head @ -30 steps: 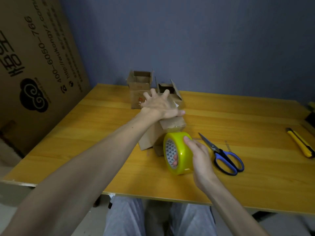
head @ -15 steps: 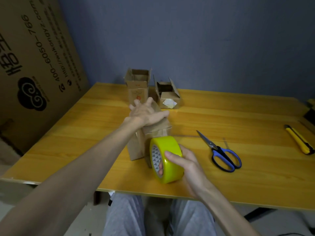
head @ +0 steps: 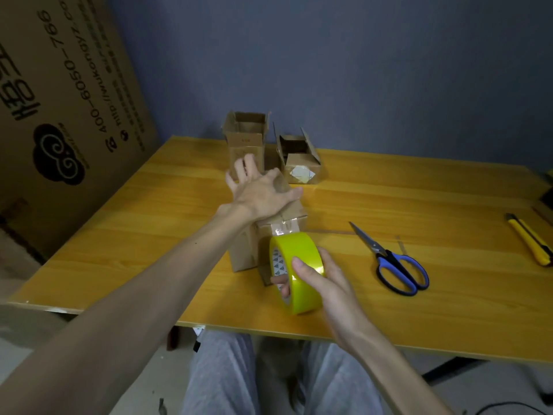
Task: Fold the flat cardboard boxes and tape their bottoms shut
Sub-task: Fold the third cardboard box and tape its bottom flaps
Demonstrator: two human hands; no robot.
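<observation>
Pressing upturned box [head: 244, 253] down under flat left hand [head: 263, 190], fingers spread; gripping tape roll [head: 302, 256] in right hand [head: 326, 289], tight against box's near face. Could wrinkle or skew strip if pulled off-axis; could tip box if palm pressure slackens

Head-worn view — forward and down, close over the table [head: 419, 199]

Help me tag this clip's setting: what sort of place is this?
Likely a makeshift packing station in a plain room: a wooden table with small cardboard boxes, a tape roll and scissors.
</observation>
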